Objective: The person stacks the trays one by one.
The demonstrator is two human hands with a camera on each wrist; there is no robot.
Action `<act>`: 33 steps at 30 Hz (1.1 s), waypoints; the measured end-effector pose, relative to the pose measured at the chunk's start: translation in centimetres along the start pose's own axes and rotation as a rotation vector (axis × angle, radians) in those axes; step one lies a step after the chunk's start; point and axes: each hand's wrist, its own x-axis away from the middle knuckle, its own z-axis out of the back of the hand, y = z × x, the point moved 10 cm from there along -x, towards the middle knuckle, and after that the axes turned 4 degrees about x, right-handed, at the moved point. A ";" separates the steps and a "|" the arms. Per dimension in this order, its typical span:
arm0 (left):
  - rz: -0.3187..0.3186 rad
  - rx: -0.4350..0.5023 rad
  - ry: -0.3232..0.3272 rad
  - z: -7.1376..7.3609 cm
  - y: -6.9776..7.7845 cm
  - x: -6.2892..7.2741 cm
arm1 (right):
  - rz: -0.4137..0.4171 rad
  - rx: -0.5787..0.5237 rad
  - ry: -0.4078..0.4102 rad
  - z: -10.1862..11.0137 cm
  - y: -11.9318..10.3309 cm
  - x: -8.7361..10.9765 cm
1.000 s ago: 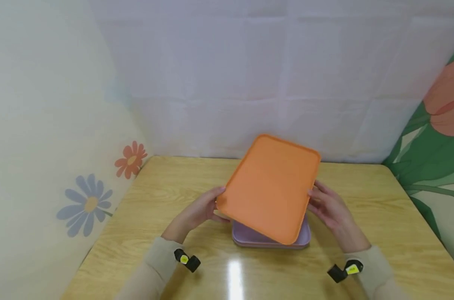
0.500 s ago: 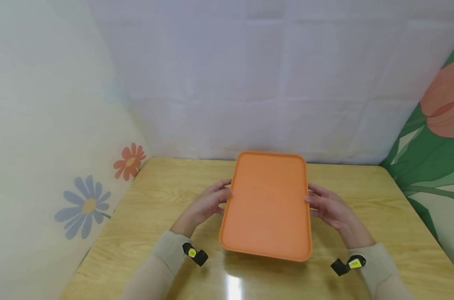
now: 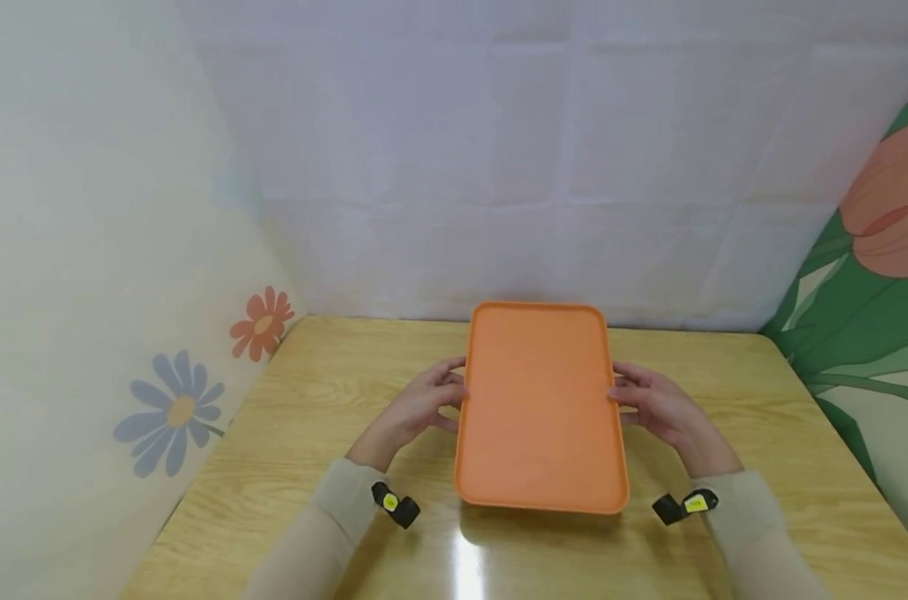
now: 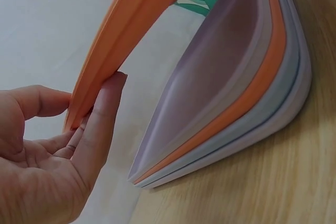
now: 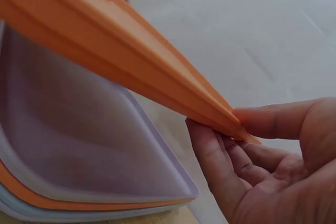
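Note:
An orange rectangular tray (image 3: 541,408) is held level between both hands, its long sides running away from me. My left hand (image 3: 422,403) pinches its left edge, thumb on the rim and fingers beneath, as the left wrist view shows. On the opposite edge my right hand (image 3: 660,410) grips the same way, thumb above and fingers under. Below the lifted tray lies a stack of trays: a purple tray (image 4: 210,61) on top, then an orange one (image 4: 247,98), a grey-blue one and a pale one. A gap separates the held tray from the stack, which the head view hides.
The stack rests on a wooden table (image 3: 334,400). Behind the table hangs a white cloth (image 3: 424,167). A wall with painted flowers (image 3: 180,410) stands at the left, and a large flower print (image 3: 889,208) at the right.
The orange tray was tilted and turned a second ago, with the purple tray showing beneath. It has since been turned straight and lowered over the stack, and both hands have shifted their hold.

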 end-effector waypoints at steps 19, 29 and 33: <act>0.031 -0.032 0.043 0.5 -0.8 -2.1 | -0.064 0.137 0.099 1.9 1.2 -2.4; 0.070 -0.043 0.064 1.0 -1.1 -3.2 | -0.068 0.137 0.149 2.3 1.1 -3.2; 0.077 -0.038 0.067 1.1 -1.4 -3.5 | -0.066 0.130 0.157 2.5 1.5 -3.4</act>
